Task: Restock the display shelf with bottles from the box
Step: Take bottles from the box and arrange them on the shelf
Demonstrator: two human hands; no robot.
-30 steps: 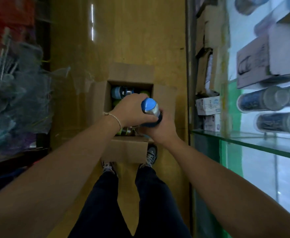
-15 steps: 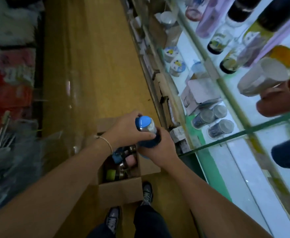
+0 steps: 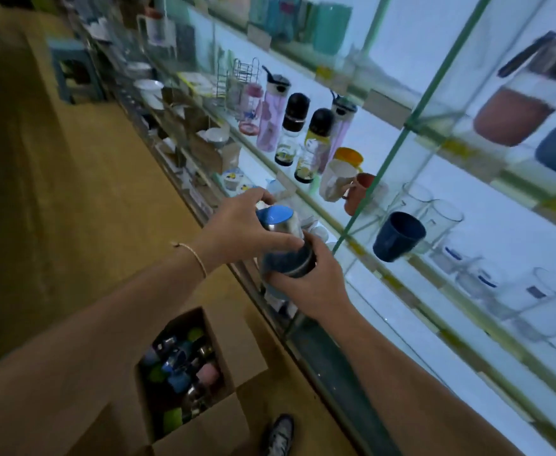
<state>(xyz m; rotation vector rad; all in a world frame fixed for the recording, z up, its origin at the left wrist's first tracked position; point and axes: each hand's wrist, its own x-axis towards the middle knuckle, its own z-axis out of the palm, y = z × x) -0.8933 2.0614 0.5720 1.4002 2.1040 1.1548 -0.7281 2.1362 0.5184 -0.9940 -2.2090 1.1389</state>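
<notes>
Two grips: left grip (image 3: 237, 232) holds bottle (image 3: 283, 260) near cap; right grip (image 3: 306, 287) holds its base.
Bottle: above box (image 3: 217, 422), slightly right.

Dim aisle; backlit shelf (image 3: 467, 199) glows pale blue; right edge motion-blurred.

A navy cup (image 3: 398, 236) sits beside clear glasses (image 3: 442, 218); a blue stool (image 3: 67, 49) stands on the floor (image 3: 89, 192)

No readable text here, tbh. Printed graphics can be seen on the black-capped bottles (image 3: 292, 134) at 12 o'clock, and small tags (image 3: 383, 106) on the glass shelf (image 3: 362, 210) edge at 1 o'clock, but it's all too blurred to be made out.
</notes>
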